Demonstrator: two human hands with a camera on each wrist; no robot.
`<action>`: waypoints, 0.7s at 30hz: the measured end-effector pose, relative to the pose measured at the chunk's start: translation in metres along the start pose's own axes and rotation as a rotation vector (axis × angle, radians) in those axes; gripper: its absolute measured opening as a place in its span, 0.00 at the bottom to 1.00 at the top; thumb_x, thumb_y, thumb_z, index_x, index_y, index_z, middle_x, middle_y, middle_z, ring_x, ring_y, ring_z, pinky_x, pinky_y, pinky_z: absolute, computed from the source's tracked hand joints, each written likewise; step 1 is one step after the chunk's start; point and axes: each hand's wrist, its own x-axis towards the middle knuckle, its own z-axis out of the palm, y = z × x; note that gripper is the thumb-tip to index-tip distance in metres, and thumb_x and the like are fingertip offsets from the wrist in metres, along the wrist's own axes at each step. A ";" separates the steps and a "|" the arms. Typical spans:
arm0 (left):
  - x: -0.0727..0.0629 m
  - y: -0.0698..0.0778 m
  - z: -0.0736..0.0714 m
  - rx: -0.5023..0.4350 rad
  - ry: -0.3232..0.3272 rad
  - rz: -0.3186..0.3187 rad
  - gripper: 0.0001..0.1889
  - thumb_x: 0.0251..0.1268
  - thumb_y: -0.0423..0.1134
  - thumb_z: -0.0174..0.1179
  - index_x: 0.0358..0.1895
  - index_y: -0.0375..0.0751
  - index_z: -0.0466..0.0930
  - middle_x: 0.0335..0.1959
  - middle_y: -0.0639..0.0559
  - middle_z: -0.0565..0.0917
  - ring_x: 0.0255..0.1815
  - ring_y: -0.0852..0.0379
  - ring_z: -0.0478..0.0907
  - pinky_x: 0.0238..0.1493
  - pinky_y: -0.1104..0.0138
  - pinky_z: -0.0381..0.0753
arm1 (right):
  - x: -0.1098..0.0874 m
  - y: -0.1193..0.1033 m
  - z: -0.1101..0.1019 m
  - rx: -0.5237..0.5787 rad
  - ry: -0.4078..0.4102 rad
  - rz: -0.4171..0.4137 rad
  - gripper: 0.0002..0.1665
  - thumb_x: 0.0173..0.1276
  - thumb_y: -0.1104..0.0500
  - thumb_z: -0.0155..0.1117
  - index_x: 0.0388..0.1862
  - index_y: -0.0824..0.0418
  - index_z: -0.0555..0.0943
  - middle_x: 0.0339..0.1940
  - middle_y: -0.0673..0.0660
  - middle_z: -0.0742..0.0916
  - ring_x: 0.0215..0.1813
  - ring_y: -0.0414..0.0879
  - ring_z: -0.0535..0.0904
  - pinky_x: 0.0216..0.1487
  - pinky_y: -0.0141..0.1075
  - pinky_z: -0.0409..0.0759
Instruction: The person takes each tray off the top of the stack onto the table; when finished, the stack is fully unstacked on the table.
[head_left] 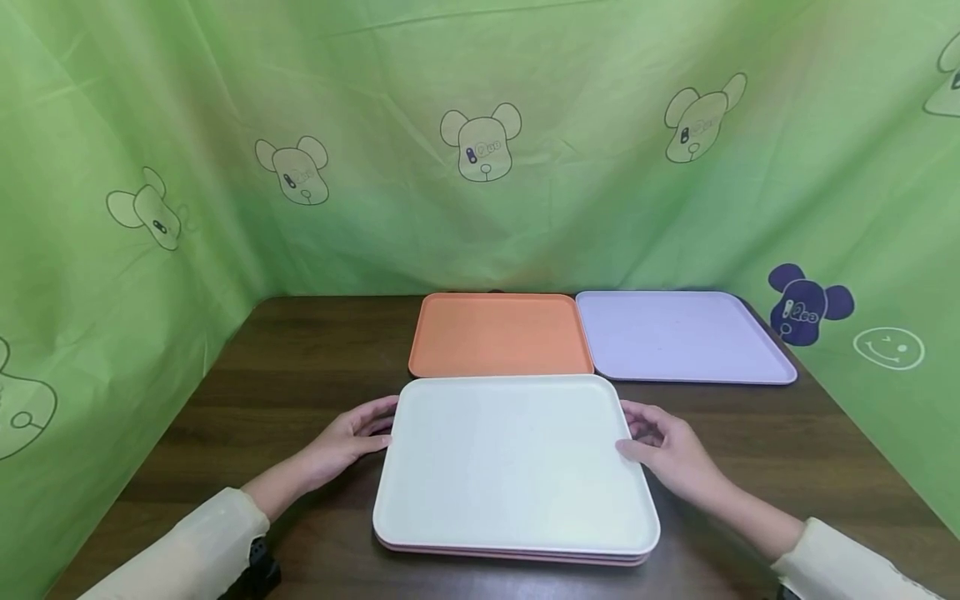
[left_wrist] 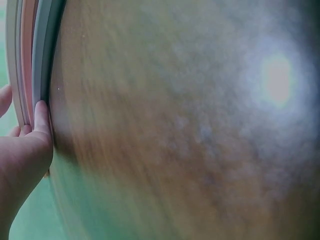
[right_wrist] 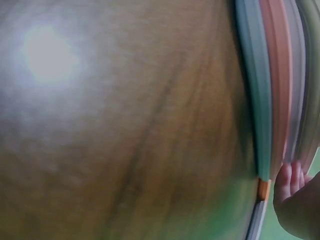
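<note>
In the head view, a stack of trays (head_left: 517,467) with a white tray on top lies near the front of the table. My left hand (head_left: 345,442) holds its left side, thumb at the white rim and fingers against the edges. On the other side, my right hand (head_left: 671,454) grips the right rim, its thumb lapping over the top. The left wrist view shows the layered tray edges (left_wrist: 27,60), pale, pink and blue-grey, with fingertips against them. Pink, lilac and blue-green edges (right_wrist: 275,75) show in the right wrist view, fingertips right at the upper layers.
Behind the stack lies an orange tray (head_left: 498,333), partly overlapped by the white one in the head view. A lilac tray (head_left: 682,337) sits beside it at the back right. A green curtain (head_left: 390,242) with printed bear heads borders the dark wooden table (head_left: 300,375).
</note>
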 end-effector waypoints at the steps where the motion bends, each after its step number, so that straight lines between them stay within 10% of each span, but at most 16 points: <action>1: 0.000 0.000 0.000 0.000 0.001 0.000 0.36 0.68 0.37 0.61 0.74 0.33 0.55 0.74 0.36 0.58 0.73 0.39 0.56 0.65 0.56 0.66 | 0.000 -0.001 -0.001 0.010 -0.004 0.009 0.30 0.61 0.68 0.67 0.62 0.77 0.71 0.45 0.63 0.83 0.41 0.43 0.78 0.40 0.29 0.79; 21: -0.002 0.002 0.001 -0.011 -0.013 0.048 0.36 0.68 0.32 0.60 0.74 0.28 0.52 0.74 0.33 0.55 0.73 0.36 0.54 0.64 0.61 0.68 | 0.006 -0.006 -0.005 -0.020 0.120 0.100 0.23 0.72 0.63 0.58 0.61 0.75 0.73 0.41 0.67 0.85 0.39 0.42 0.81 0.34 0.29 0.80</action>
